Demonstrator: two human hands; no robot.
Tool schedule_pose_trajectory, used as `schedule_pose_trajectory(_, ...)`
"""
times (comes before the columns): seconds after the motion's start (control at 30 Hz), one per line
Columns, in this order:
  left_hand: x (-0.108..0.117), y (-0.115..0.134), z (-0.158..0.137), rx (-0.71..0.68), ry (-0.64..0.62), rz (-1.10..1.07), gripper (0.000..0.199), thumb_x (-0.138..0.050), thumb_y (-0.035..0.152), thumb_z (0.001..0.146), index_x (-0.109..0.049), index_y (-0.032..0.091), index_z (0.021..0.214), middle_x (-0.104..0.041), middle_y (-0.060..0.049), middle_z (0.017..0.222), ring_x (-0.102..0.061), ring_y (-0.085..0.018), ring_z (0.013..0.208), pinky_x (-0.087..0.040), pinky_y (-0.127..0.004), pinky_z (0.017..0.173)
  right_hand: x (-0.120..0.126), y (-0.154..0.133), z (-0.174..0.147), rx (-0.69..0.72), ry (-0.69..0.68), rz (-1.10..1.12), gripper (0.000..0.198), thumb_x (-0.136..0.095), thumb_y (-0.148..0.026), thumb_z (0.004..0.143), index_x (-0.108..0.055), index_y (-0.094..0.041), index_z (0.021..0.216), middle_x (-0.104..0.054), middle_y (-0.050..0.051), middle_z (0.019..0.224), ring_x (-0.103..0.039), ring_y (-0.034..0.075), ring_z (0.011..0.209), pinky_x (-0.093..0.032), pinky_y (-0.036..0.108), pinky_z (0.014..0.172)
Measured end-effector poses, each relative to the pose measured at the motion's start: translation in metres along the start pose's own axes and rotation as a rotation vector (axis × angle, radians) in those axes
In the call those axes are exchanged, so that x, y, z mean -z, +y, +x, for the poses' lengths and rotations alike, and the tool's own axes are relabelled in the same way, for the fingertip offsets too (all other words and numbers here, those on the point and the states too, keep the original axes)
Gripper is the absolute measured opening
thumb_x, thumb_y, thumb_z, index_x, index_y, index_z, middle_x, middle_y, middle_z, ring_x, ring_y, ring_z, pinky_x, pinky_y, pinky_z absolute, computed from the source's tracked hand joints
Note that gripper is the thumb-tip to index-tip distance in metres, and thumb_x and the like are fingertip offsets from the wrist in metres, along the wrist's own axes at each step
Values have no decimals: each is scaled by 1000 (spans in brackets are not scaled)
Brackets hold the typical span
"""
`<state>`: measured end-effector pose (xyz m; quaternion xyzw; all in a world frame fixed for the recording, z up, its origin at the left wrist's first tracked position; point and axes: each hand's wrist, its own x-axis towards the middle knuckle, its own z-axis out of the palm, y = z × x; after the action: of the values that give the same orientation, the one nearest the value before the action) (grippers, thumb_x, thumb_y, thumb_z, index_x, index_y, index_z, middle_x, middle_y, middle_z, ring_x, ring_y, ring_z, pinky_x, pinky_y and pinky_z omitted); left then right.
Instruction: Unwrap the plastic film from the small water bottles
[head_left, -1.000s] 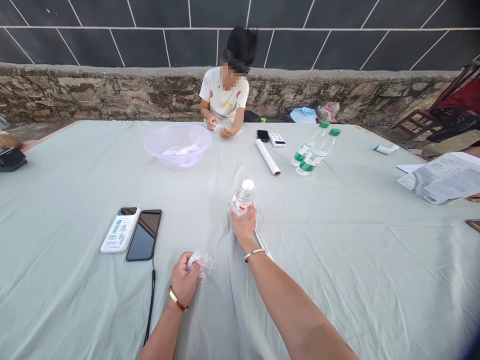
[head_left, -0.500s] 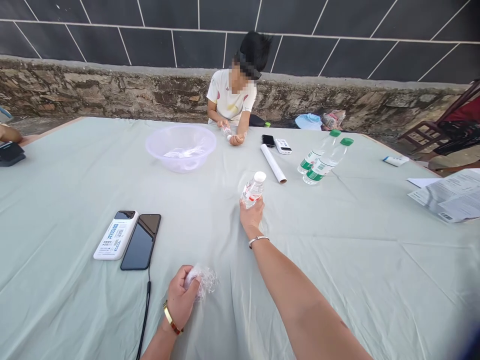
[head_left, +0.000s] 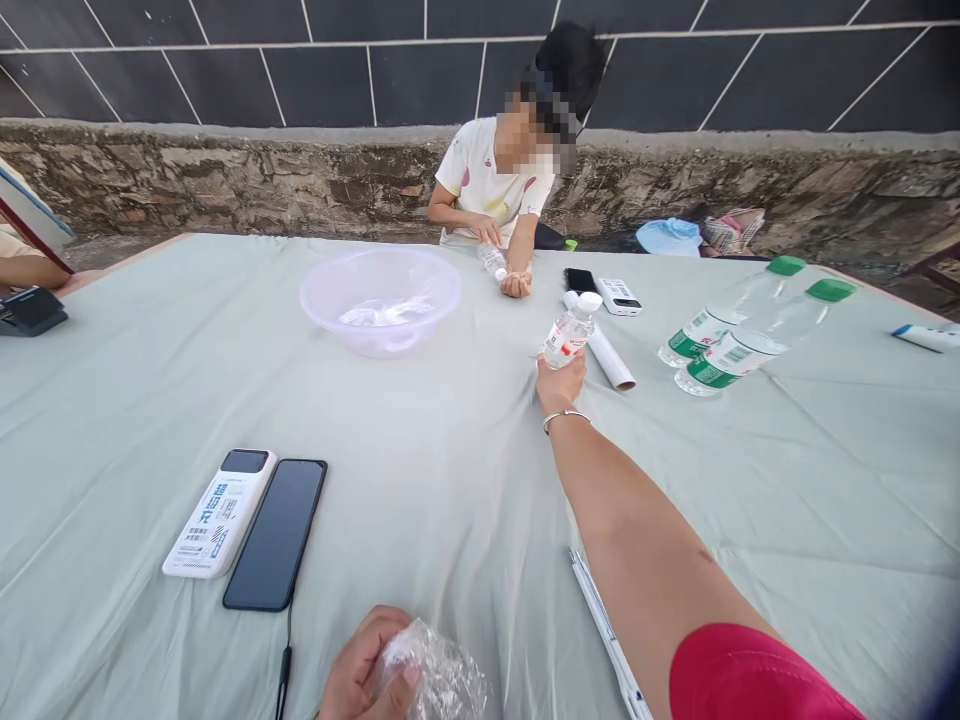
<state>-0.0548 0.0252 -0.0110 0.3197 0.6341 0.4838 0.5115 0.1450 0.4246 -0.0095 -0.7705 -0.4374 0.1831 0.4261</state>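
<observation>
Here we count four bottles on or over the cloth-covered table [head_left: 450, 430]: two small clear ones and two green-capped bottles [head_left: 733, 358]. Our right hand [head_left: 562, 378] is wrapped around the lower part of the capped small bottle [head_left: 568, 338], past the middle of the table; we cannot tell whether its base touches the cloth. The second small bottle [head_left: 491, 260] is in the hands of a co-worker [head_left: 491, 185] opposite. Our left hand [head_left: 367, 665], at the near edge of view, has fingers and thumb closed on one crumpled clear plastic bundle [head_left: 442, 675]. We log two dark phones, the near phone [head_left: 276, 535] and the far phone [head_left: 580, 281], each beside a white device, the near device [head_left: 219, 515] and the far device [head_left: 619, 297]. One white roll [head_left: 611, 358] lies just behind our bottle, which hides part of it; slim white sticks [head_left: 606, 630] lie beside our right forearm. For containers, we record one pale purple basin [head_left: 319, 305] left of the bottle, with loose clear film [head_left: 390, 312] inside; the bottles' fill levels we cannot read.
</observation>
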Motion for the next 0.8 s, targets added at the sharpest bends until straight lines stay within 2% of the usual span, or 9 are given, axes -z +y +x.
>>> schedule_pose_trajectory(0.1,7,10,10,-8,30,98,34,-60,56,72,-66,22,73,-53,-7,81,-52,-18,63,-44,-28,54,3,-2,-2,-30,0,2,77,-59,-37,79,-26,-2,139,-39,26,132,-40,30,122,-28,40,99)
schedule_pose_trajectory(0.2,18,32,37,-101,56,302,36,-59,55,72,-62,21,60,-50,-4,71,-49,-16,59,-44,-27,53,11,5,-37,-13,-8,18,75,-58,-34,79,-27,-1,139,-40,25,132,-42,28,120,-30,38,100)
schedule_pose_trajectory(0.3,27,63,81,-122,108,402,32,-61,51,68,-58,21,58,-50,0,61,-48,-15,55,-43,-26,51,18,22,-92,36,-94,64,58,-56,-27,77,-41,-8,130,-54,18,120,-57,20,91,-42,37,90)
schedule_pose_trajectory(0.37,28,90,115,-63,139,350,28,-63,47,66,-62,21,76,-53,2,60,-47,-13,51,-41,-24,45,21,35,-124,193,-231,145,54,-54,-25,74,-45,-13,126,-55,14,119,-58,16,74,-46,36,82)
schedule_pose_trajectory(0.47,22,138,164,-64,234,130,41,-65,37,65,-55,24,102,-48,7,58,-40,-9,40,-34,-20,37,26,46,-150,319,-295,181,48,-49,-24,73,-49,-15,120,-56,12,116,-55,14,64,-50,36,76)
schedule_pose_trajectory(0.57,12,195,210,-35,269,-41,30,-61,29,74,-55,22,103,-44,7,58,-34,-5,36,-31,-17,37,29,44,-154,341,-277,122,44,-46,-21,72,-52,-15,116,-58,11,111,-55,14,63,-50,36,76)
schedule_pose_trajectory(0.63,4,232,238,-24,278,-95,30,-57,33,81,-54,18,107,-50,3,68,-38,-4,40,-35,-17,41,31,41,-153,368,-279,73,42,-46,-20,72,-54,-17,113,-60,9,106,-55,14,64,-50,36,77)
schedule_pose_trajectory(0.7,-3,260,262,-17,278,-135,46,-51,45,86,-45,16,120,-56,-7,91,-55,-10,57,-45,-22,47,32,38,-154,377,-291,33,40,-47,-19,72,-55,-18,112,-60,7,105,-56,14,64,-50,35,78)
schedule_pose_trajectory(0.8,-8,278,281,13,194,-238,70,-47,59,84,-29,17,136,-38,-22,132,-60,-29,100,-54,-39,65,32,36,-157,369,-322,-8,40,-46,-19,74,-55,-19,113,-60,7,105,-58,15,68,-50,34,79)
